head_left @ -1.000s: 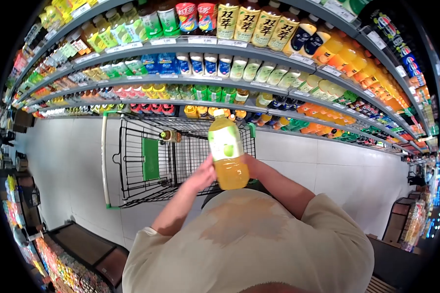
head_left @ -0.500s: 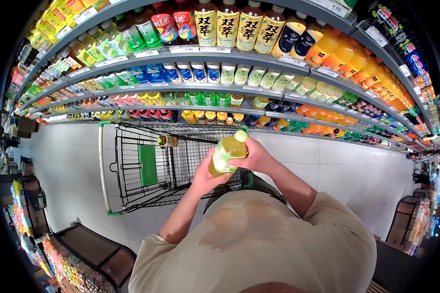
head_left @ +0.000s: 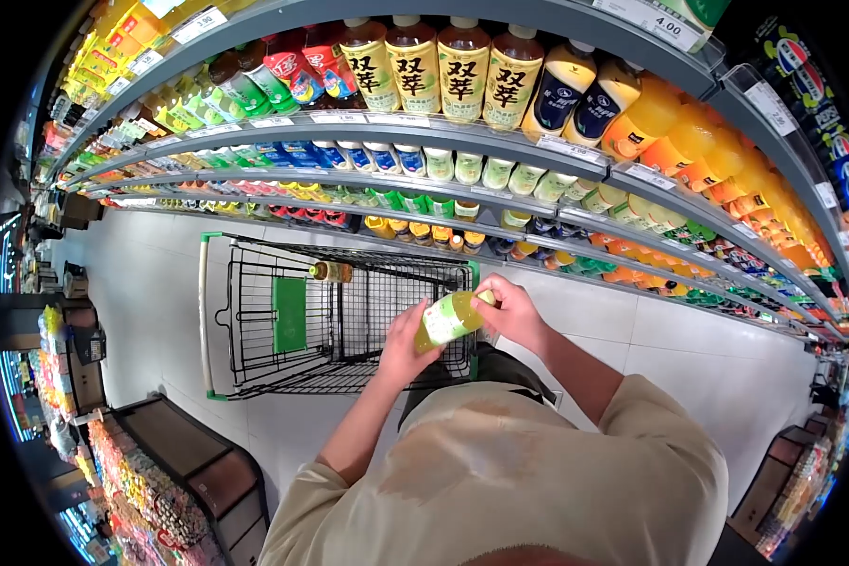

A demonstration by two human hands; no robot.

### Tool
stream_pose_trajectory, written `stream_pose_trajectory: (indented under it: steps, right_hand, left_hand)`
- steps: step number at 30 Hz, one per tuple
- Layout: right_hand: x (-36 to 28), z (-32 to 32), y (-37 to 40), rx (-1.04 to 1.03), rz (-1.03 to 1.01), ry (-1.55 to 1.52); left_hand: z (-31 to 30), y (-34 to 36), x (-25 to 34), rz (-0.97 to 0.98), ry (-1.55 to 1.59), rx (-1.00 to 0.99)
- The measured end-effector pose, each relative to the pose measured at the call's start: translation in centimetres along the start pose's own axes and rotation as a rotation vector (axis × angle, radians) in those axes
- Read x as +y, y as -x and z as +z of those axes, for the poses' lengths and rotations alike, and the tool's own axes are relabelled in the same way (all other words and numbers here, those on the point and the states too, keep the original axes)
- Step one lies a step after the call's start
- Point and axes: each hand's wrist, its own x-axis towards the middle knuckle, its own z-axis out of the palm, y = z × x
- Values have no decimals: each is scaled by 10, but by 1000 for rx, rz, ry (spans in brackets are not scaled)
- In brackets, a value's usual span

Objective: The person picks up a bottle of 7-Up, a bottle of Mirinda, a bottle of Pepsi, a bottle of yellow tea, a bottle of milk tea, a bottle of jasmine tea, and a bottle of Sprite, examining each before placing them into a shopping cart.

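Observation:
Tilted between my two hands is a drink bottle (head_left: pixel 448 319) with yellow-green liquid, a pale green and white label and a light green cap. My left hand (head_left: pixel 410 341) wraps round its lower end. At the cap end, the fingers of my right hand (head_left: pixel 514 309) are closed on the cap and neck. Just past the hands stands a wire shopping cart (head_left: pixel 368 368) with a green panel (head_left: pixel 291 314). Inside the cart, near its far side, another bottle (head_left: pixel 332 272) with a brown label and greenish cap lies on its side.
Shelves (head_left: pixel 500 141) packed with bottled drinks curve across the far side, price tags along their edges. Orange juice bottles (head_left: pixel 670 132) fill the right part. Pale floor tiles (head_left: pixel 170 311) surround the cart. Bins of small packets (head_left: pixel 151 481) stand at lower left.
The bottle has turned from nearly upright to leaning right, showing its label, and sits slightly lower. My right hand has shifted from the bottle's side to its cap. The view has tilted slightly.

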Motion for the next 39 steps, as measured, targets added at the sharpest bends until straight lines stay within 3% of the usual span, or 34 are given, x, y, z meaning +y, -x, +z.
stream_pose_trajectory:
  steps: [2,4,6,12,14,19,23,26,39]
  right_hand:
    - [11,-7,-5,117,-129,148]
    - [34,-13,-13,196,-87,148]
    - [56,-28,-18,438,-205,283]
    - [98,-83,-66,644,-231,503]
    - [122,-97,-96,735,-408,598]
    - [161,-109,-157,772,-248,644]
    - [176,-101,-185,869,-241,631]
    - [179,-96,-199,923,-223,595]
    - [197,-94,-268,922,101,631]
  left_hand:
    - [16,-5,1,-84,-1,129]
    - [26,0,-10,-154,-37,80]
    - [40,18,-24,-350,-43,-43]
    - [95,140,-100,-552,-97,-63]
    - [98,172,-104,-812,-61,-135]
    - [104,232,-106,-1018,-44,-135]
    - [98,241,-91,-1138,17,-95]
    - [115,266,-108,-1133,134,-13]
    - [140,362,-95,-1328,194,-5]
